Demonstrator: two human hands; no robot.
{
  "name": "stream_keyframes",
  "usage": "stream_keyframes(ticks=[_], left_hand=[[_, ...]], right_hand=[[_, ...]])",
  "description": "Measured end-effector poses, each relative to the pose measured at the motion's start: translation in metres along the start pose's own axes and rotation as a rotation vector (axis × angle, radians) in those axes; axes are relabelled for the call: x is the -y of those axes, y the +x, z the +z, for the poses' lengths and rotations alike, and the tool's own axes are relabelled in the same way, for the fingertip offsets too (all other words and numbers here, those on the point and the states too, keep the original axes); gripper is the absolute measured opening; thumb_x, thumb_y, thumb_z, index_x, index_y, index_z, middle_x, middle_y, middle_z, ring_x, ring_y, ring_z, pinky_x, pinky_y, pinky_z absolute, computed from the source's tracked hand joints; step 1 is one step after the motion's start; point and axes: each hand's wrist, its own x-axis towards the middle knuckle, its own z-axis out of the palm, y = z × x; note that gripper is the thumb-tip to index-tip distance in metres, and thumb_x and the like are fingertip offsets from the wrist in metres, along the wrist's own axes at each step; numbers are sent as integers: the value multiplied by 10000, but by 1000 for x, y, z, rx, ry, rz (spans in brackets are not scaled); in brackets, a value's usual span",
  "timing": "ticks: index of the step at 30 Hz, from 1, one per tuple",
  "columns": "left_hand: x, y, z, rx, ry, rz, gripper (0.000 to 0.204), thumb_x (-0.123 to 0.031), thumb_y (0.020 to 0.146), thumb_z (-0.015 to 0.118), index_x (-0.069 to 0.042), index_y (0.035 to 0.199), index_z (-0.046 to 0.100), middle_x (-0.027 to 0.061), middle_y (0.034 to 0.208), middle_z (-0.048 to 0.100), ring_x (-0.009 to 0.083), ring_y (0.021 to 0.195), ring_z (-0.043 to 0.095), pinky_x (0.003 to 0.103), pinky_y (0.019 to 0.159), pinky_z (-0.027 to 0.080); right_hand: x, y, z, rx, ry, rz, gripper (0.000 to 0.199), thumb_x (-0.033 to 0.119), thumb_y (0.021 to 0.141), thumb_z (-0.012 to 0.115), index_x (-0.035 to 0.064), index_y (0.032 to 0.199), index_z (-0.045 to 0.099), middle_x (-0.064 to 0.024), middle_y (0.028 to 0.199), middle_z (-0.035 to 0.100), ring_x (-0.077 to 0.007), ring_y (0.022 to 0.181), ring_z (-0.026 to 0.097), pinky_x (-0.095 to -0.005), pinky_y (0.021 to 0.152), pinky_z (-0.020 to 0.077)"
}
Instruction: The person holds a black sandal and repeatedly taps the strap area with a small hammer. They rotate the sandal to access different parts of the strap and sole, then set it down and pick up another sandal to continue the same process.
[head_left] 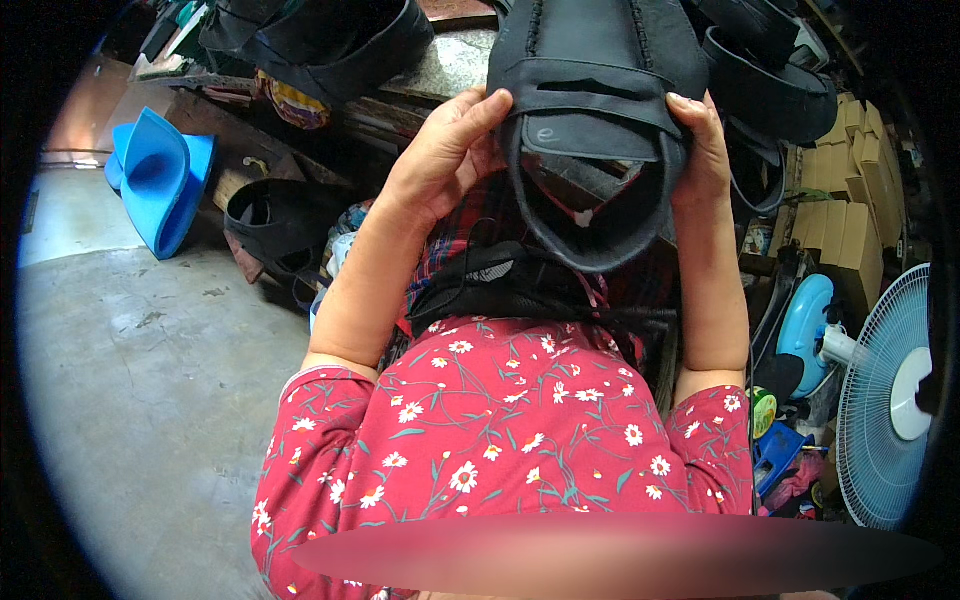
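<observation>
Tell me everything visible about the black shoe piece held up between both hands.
The black shoe piece looks leather-like and matte. Two puckered seams run along its front, a slotted band crosses it, and a panel below bears a small pale mark. A collar curves around its open lower end. The left hand and right hand grip its opposite sides; its front end runs out of the picture and its underside is hidden.

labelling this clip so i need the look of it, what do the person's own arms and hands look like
The left hand and right hand are ungloved. Both forearms are bare, with no watch or bracelet showing. The short sleeves are red, printed with white daisies and green leaves. Some fingers are hidden.
</observation>
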Motion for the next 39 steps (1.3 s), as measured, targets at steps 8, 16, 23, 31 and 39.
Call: stream_keyframes(ticks=[8,16,23,31,39], left_hand=[[-22,4,-26,79,28,108,277,-52,782,690,11,1047,642,115,941,704,209,822,705,351,795,587],[5,8,-18,162,-401,-124,328,-113,835,583,94,1089,604,186,1024,683,264,854,700,377,847,573],[4,2,-13,237,-360,71,335,-135,863,568,104,1095,600,211,1070,675,289,900,700,371,839,581],[-23,-6,29,-260,1233,1037,614,-188,736,830,-57,1265,549,94,1255,546,239,1204,504,368,1019,417],[-12,-6,64,123,1578,1270,174,-154,653,739,-150,814,672,-21,902,642,194,990,591,427,952,401]], right_hand=[[-10,-5,4,53,-159,-4,459,48,781,695,17,1208,530,-74,1018,660,-165,874,674,-310,820,570],[-6,-12,-10,56,110,124,218,85,815,666,49,1017,594,-77,928,675,-169,825,685,-328,773,584],[-6,-20,-2,84,27,37,265,82,818,657,44,1073,593,-76,959,676,-175,846,689,-317,791,589],[-5,-18,4,-26,-15,-17,391,43,803,671,24,1173,547,-72,992,658,-180,872,680,-324,815,580],[-9,-21,20,43,-20,-14,438,6,769,680,30,1182,536,-60,996,649,-156,875,663,-317,823,564]])
